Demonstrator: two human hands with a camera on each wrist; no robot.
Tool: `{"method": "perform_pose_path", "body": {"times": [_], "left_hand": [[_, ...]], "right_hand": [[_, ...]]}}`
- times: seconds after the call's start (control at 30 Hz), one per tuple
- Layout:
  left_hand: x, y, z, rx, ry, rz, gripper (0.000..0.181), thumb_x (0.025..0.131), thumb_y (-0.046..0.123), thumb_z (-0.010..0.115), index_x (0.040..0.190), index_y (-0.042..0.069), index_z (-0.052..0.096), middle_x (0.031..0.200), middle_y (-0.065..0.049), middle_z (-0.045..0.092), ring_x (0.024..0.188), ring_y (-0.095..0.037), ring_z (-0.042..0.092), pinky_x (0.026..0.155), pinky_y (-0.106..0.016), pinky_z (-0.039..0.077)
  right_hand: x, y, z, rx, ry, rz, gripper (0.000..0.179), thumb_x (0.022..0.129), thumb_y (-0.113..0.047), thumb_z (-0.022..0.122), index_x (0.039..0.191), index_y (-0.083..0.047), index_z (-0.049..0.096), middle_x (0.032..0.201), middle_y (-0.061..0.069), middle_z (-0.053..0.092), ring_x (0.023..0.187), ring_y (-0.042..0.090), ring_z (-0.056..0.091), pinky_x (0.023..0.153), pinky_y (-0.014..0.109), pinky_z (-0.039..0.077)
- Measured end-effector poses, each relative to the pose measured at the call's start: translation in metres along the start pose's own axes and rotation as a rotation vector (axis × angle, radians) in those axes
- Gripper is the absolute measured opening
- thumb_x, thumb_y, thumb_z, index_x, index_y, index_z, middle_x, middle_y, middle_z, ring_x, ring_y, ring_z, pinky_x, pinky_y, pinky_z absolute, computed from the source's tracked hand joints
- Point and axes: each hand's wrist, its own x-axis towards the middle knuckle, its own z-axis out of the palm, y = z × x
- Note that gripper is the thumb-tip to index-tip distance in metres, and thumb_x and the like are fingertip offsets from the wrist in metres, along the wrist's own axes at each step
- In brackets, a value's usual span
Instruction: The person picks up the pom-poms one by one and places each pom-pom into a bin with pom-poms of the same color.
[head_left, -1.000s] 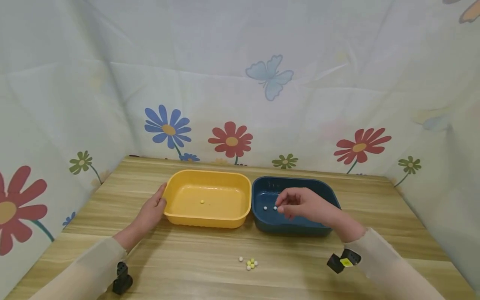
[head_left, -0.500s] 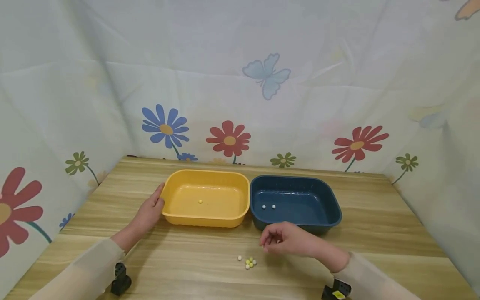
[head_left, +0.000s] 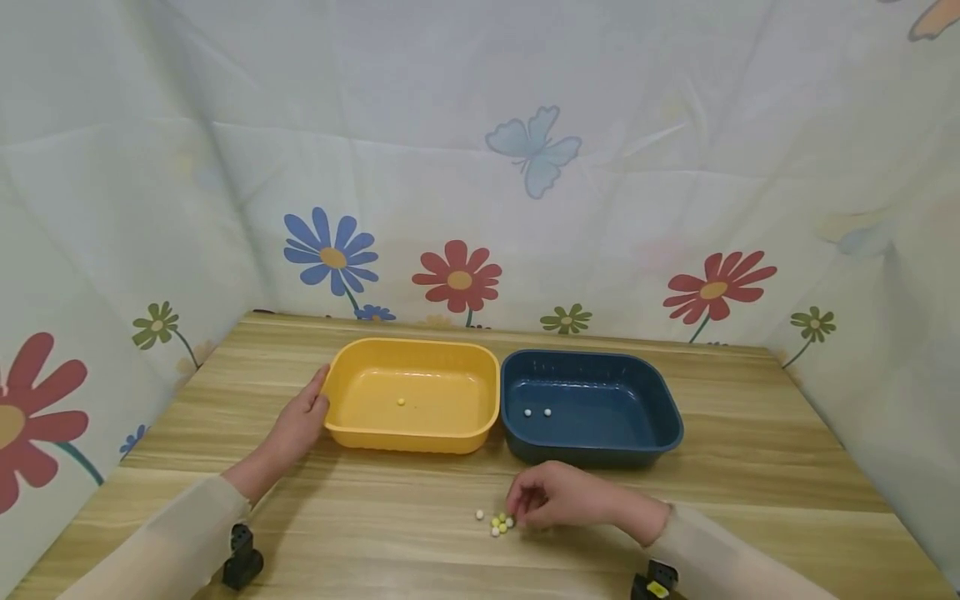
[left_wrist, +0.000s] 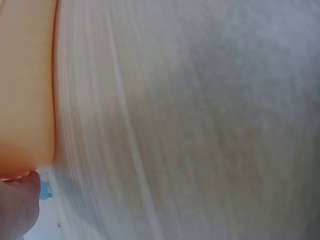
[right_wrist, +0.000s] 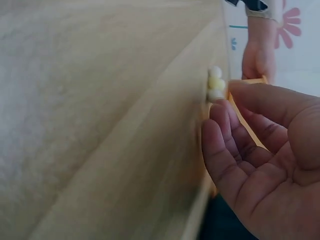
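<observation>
Left hand (head_left: pixel 294 423) was against the yellow tray (head_left: pixel 442 396), finger curl hidden. Right hand (head_left: pixel 558 496) had fingers narrow at the ball cluster (head_left: pixel 503 527), partly blocking it; couldn't tell if they'd pinched one.

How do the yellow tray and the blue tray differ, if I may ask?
The yellow tray is bright, while the blue tray is dark. The yellow tray holds one small yellow ball; the blue tray holds two white balls. The left hand touches the yellow tray's side, not the blue tray. Both are rounded rectangles, standing side by side on the table.
</observation>
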Motion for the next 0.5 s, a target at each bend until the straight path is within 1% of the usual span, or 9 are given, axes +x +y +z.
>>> {"method": "perform_pose_path", "body": {"times": [0.2, 0.5], "left_hand": [[0.0011, 0.0010, 0.0004, 0.000, 0.000, -0.005, 0.060, 0.110, 0.015, 0.028, 0.162, -0.004, 0.007, 0.169, -0.027, 0.004, 0.158, -0.047, 0.008, 0.131, -0.060, 0.012], [0.0015, 0.0022, -0.0003, -0.002, 0.002, -0.007, 0.060, 0.109, 0.014, 0.028, 0.162, -0.004, 0.006, 0.169, -0.027, 0.004, 0.158, -0.047, 0.008, 0.131, -0.060, 0.012]], "right_hand": [[0.0058, 0.0024, 0.0044, -0.051, -0.015, 0.024, 0.010, 0.088, -0.002, 0.074, 0.098, -0.003, 0.072, 0.085, 0.000, 0.069, 0.074, -0.006, 0.054, 0.067, 0.012, 0.050], [0.0077, -0.0011, 0.0091, -0.175, 0.030, 0.009, 0.013, 0.087, 0.002, 0.071, 0.096, -0.006, 0.074, 0.080, -0.004, 0.066, 0.071, -0.008, 0.049, 0.065, 0.011, 0.048]]}}
